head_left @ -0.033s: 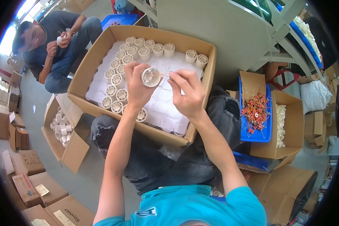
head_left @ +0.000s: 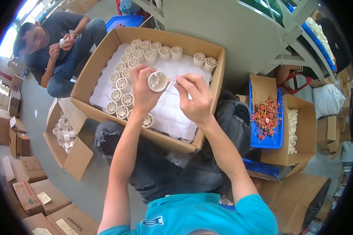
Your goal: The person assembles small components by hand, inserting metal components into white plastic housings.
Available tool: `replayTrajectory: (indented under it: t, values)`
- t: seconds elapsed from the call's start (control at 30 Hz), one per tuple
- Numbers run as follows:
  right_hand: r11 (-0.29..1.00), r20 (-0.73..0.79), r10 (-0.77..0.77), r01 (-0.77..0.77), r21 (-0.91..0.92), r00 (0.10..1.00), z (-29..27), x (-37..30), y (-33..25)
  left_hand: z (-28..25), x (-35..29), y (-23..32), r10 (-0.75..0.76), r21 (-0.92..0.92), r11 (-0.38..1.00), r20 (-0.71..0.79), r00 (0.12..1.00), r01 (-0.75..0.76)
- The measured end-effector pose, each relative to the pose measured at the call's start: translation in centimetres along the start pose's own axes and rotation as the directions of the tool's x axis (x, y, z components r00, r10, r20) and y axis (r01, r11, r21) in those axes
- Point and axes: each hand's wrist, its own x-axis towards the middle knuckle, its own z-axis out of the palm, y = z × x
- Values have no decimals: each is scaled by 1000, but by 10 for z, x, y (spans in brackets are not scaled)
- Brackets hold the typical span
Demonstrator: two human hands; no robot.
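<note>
A white plastic cup-like cylinder (head_left: 158, 83) is held in my left hand (head_left: 142, 92), its open end facing up toward me. My right hand (head_left: 196, 96) pinches a thin wire or stick (head_left: 170, 79) that reaches over the cylinder's rim; small details inside the cylinder are too fine to make out. Both hands are above a large open cardboard box (head_left: 210, 117) resting by my knees. Rows of similar white cylinders (head_left: 121, 83) with slotted round tops stand along its left and far sides, on a white molded liner (head_left: 170, 111).
A blue tray (head_left: 275, 141) of red parts with wires (head_left: 266, 117) lies to the right, beside a carton (head_left: 308, 137) of pale pieces. White cylinders fill a small open box (head_left: 77, 154) at left. Another person (head_left: 60, 58) sits far left, handling a white piece. Cartons (head_left: 53, 196) stand lower left.
</note>
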Motion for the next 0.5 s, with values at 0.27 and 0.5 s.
replayTrajectory:
  t: [0.27, 0.5]
  values:
    - [861, 192, 446, -477, 174, 874, 15, -15, 2, 13, -10, 3, 88, -62, 995, 142, 986, -80]
    - [742, 294, 603, -657, 133, 741, 16, -12, 8, 8, -7, 7, 114, 31, 992, 235, 965, -125]
